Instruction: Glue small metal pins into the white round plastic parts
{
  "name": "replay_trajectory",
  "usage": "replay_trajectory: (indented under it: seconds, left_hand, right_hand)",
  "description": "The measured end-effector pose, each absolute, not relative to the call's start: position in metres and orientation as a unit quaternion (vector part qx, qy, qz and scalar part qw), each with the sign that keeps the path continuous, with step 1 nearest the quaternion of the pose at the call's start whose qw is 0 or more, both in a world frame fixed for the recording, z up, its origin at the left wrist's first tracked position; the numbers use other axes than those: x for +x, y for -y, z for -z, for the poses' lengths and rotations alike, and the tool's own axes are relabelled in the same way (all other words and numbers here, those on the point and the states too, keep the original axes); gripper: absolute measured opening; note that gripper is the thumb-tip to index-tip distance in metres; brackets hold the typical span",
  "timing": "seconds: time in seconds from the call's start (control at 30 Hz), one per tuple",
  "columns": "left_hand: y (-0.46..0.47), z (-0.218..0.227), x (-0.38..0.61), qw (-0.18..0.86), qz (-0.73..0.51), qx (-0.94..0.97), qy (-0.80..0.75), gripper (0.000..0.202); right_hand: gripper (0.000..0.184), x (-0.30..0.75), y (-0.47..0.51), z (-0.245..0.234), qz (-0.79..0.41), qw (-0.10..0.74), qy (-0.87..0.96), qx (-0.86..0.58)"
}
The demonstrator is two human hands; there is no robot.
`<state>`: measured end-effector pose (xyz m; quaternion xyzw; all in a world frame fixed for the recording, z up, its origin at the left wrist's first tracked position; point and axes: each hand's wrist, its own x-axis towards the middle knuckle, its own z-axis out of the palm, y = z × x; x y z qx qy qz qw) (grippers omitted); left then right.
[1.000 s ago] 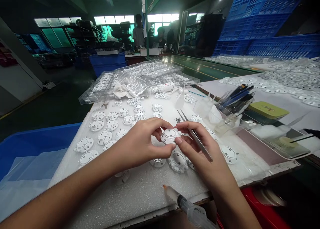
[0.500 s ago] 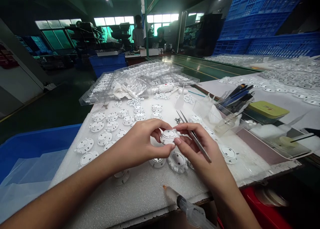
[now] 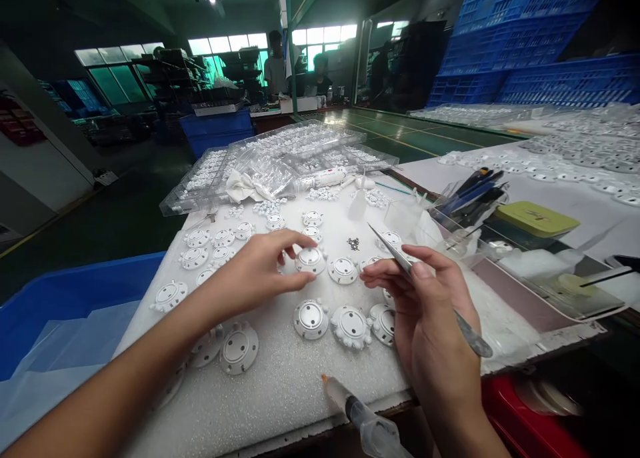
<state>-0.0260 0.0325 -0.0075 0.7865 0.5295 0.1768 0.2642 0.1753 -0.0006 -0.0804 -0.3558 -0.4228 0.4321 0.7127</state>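
Observation:
My left hand (image 3: 267, 265) has its thumb and fingertips at the edges of a white round plastic part (image 3: 310, 261), gripping it close above the foam sheet. This part has a raised ring and small dark holes. Metal tweezers (image 3: 395, 250) are held in my right hand (image 3: 433, 311), tips pointing up and left. Just left of the right fingers lies another white round part (image 3: 343, 270). Beyond the hands is a small pile of dark tiny pieces (image 3: 353, 243). More white round parts (image 3: 352, 326) lie in front of and around both hands.
A syringe (image 3: 357, 408) with an orange tip lies at the near edge of the white foam sheet (image 3: 270, 405). Clear trays (image 3: 215, 165) of small white pieces stand behind. On the right are a tool holder (image 3: 470, 195) and a yellow-lidded box (image 3: 537, 218). A blue bin (image 3: 75, 278) is left.
My hands have moved apart. The left went leftward with the white round part; the right let go of that part and turned, bringing the tweezers into its fingers.

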Motion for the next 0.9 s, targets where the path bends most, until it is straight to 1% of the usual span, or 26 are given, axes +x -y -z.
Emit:
replay_trajectory:
  seconds: [0.07,0.13,0.2,0.27,0.33,0.4,0.47,0.53,0.6,0.63,0.67,0.77,0.9]
  left_hand:
    - [-0.035,0.015,-0.022,0.254,-0.129,0.805,-0.521,0.04]
    - [-0.036,0.021,-0.02,0.252,-0.099,0.813,-0.515,0.043]
    - [-0.036,0.022,-0.019,0.256,-0.087,0.816,-0.512,0.046]
    - [-0.035,0.019,-0.02,0.258,-0.077,0.815,-0.513,0.046]
    - [-0.034,0.012,-0.021,0.264,-0.063,0.815,-0.512,0.044]
    - [-0.033,0.005,-0.022,0.268,-0.061,0.811,-0.517,0.042]
    - [-0.031,-0.001,-0.024,0.255,-0.07,0.8,-0.538,0.039]
    - [-0.029,-0.004,-0.027,0.23,-0.061,0.788,-0.568,0.039]
    - [-0.026,-0.004,-0.032,0.199,-0.026,0.786,-0.585,0.037]
    - [-0.025,-0.003,-0.035,0.183,-0.002,0.789,-0.587,0.037]
    - [-0.023,-0.002,-0.039,0.168,0.024,0.794,-0.584,0.038]
    - [-0.021,0.003,-0.046,0.138,0.083,0.81,-0.563,0.043]
    - [-0.023,0.006,-0.047,0.139,0.094,0.815,-0.555,0.044]
  right_hand:
    - [0.015,0.176,0.003,0.08,-0.425,0.72,0.409,-0.367]
    - [0.021,0.177,0.005,0.08,-0.414,0.722,0.396,-0.388]
    - [0.027,0.179,0.008,0.082,-0.401,0.709,0.395,-0.425]
    - [0.028,0.182,0.011,0.085,-0.375,0.692,0.416,-0.455]
    - [0.023,0.186,0.014,0.085,-0.332,0.688,0.459,-0.454]
    - [0.027,0.191,0.016,0.083,-0.266,0.678,0.521,-0.445]
    - [0.031,0.198,0.017,0.078,-0.174,0.644,0.59,-0.455]
    - [0.022,0.205,0.015,0.073,-0.082,0.596,0.652,-0.462]
    - [0.01,0.209,0.012,0.068,-0.025,0.548,0.704,-0.451]
    - [0.007,0.21,0.01,0.066,-0.006,0.527,0.726,-0.442]
    - [0.008,0.211,0.008,0.065,0.007,0.506,0.745,-0.435]
    - [0.02,0.205,0.002,0.065,0.015,0.458,0.775,-0.435]
    - [0.031,0.195,-0.004,0.067,-0.029,0.432,0.78,-0.451]
